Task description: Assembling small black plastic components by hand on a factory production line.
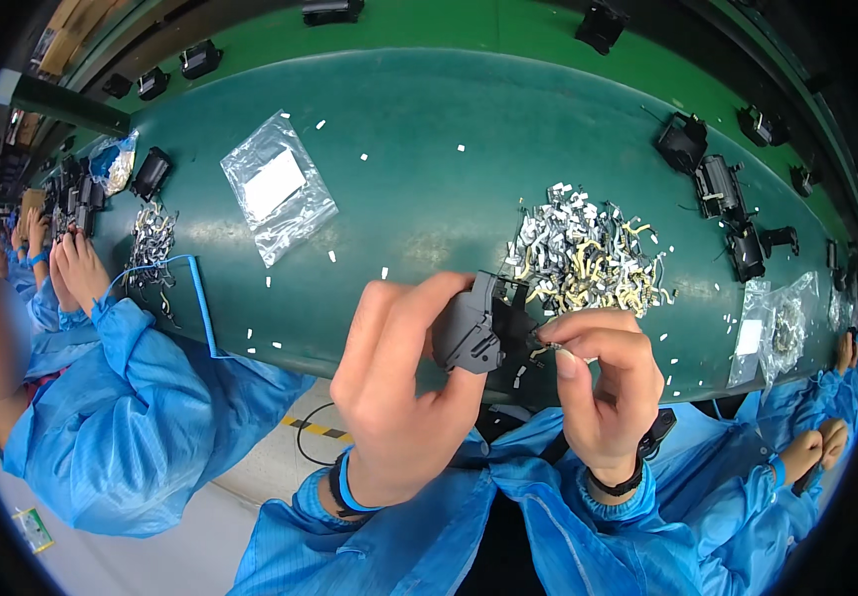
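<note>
My left hand (399, 387) is closed around a black plastic housing (473, 326), held up over the near edge of the green table (419, 129). Beside it, my right hand (610, 372) pinches a small wired connector (545, 350) between thumb and forefinger, close against the housing's right side. Whether the connector's wires are joined to the housing cannot be made out. Just beyond my right hand lies a heap of short cables (588, 253) in white, black and yellow with small white plugs.
A clear plastic bag with a white label (275, 186) lies at left centre. Black housings (722, 189) stand at the right, near more clear bags (777, 328). Co-workers in blue smocks (141, 397) sit on both sides. Small white scraps dot the table.
</note>
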Motion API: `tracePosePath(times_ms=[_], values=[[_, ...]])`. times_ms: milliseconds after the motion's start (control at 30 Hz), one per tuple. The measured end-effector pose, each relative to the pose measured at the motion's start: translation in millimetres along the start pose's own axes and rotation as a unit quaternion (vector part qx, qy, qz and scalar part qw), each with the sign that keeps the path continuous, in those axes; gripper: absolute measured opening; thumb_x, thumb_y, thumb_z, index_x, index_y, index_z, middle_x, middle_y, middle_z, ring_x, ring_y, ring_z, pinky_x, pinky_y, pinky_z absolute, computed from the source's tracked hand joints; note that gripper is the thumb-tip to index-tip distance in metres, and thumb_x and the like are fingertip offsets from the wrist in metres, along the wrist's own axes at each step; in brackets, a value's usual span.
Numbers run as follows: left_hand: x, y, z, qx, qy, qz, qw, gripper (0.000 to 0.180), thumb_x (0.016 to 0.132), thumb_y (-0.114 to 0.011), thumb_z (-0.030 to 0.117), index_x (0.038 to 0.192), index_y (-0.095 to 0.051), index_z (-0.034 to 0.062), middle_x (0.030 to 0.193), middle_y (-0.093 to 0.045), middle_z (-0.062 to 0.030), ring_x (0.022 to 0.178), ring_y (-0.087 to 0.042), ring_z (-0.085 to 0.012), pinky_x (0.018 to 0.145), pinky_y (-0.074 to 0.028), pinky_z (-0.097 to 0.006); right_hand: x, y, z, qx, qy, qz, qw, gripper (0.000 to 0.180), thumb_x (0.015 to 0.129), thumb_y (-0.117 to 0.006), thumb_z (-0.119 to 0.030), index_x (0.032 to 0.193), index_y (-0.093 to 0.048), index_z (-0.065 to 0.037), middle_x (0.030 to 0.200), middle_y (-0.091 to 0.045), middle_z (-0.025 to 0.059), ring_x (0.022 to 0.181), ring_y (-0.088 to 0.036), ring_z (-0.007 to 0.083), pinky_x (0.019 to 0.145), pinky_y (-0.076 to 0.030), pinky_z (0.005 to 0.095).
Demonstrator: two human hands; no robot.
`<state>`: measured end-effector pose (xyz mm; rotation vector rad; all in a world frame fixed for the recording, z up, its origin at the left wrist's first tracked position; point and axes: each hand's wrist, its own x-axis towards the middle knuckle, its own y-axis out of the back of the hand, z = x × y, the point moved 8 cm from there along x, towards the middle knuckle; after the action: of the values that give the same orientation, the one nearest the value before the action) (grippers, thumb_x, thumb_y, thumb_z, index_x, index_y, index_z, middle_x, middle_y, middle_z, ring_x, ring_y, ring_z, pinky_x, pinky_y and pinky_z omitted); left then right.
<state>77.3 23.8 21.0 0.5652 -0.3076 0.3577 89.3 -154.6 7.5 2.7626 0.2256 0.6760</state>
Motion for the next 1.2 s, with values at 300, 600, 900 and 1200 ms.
tracePosePath(times_ms=[300, 600, 900, 1200], values=[[-1, 2, -11, -0.033, 0.046, -0.016, 0.998, 0.024, 0.089, -0.072, -0.009, 0.111, -0.062, -0.0074, 0.091, -0.056, -0.0071, 0.072, -0.062, -0.0078, 0.055, -0.047, -0.019, 6, 0, -7, -0.119, 0.036, 0.018, 0.992, 0.025, 0.079, -0.074, 0.012, 0.100, -0.064, 0.001, 0.097, -0.067, 0.0158, 0.081, -0.066, 0.0273, 0.070, -0.054, 0.0341], [-3, 3, -22, -0.061, 0.074, -0.015, 0.995, 0.023, 0.092, -0.069, -0.008, 0.113, -0.058, -0.0075, 0.095, -0.056, -0.0058, 0.074, -0.062, -0.0071, 0.053, -0.053, -0.020, 7, -6, -17, -0.133, 0.097, -0.006, 0.986, 0.030, 0.068, -0.078, 0.009, 0.094, -0.066, -0.001, 0.096, -0.066, 0.0124, 0.081, -0.065, 0.0293, 0.068, -0.053, 0.0375], [-4, 6, -23, -0.063, 0.067, -0.012, 0.996, 0.023, 0.093, -0.068, -0.008, 0.113, -0.058, -0.0073, 0.093, -0.054, -0.0053, 0.072, -0.061, -0.0069, 0.052, -0.051, -0.022, 18, -8, -13, -0.137, 0.060, -0.092, 0.985, 0.024, 0.070, -0.075, 0.008, 0.091, -0.066, 0.000, 0.092, -0.063, 0.0107, 0.077, -0.062, 0.0291, 0.066, -0.050, 0.0384], [-4, 5, -33, -0.156, 0.161, 0.027, 0.974, 0.031, 0.079, -0.072, -0.012, 0.109, -0.065, -0.0047, 0.090, -0.052, -0.0051, 0.074, -0.053, -0.0078, 0.060, -0.045, -0.021, 24, -9, -7, -0.078, -0.003, -0.134, 0.988, 0.018, 0.078, -0.074, 0.006, 0.093, -0.066, 0.000, 0.091, -0.061, 0.0113, 0.078, -0.062, 0.0306, 0.068, -0.051, 0.0392]])
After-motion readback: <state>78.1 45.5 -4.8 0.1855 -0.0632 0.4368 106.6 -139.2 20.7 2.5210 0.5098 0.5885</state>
